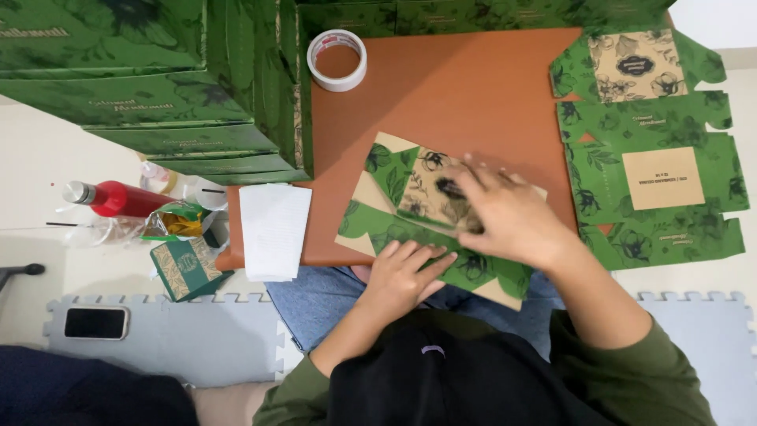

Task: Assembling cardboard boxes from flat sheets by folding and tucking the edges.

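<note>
Pressing flat on an unfolded green floral box blank [410, 209], both hands work just above the person's lap. The left hand [402, 276] lies palm down on the blank's near edge, fingers loosely spread and closed on nothing. The right hand [512, 217] lies open across the blank's middle, fingers stretched toward the kraft-coloured panel with a dark flower print, likewise gripping nothing. The blank sits tilted on the brown worktop [457, 87], its near corner hanging past the worktop's near edge over the blue-jeaned knees.

Just left of the left hand, a stack of white paper strips [274, 230] overlaps that same near edge. Further left, off the worktop, lie a small green packet [185, 268], a red bottle [114, 197] on its side and, on the grey foam mat [197, 339], a dark phone [96, 322].

Right of the right hand, a pile of flat printed blanks [654, 181] covers the worktop's right edge and spills beyond it.

Beyond the hands, a bare stretch of brown surface gives open room as far as the roll of tape [337, 60]. Stacked green boxes [150, 87] wall off the far left, well apart from both hands.
</note>
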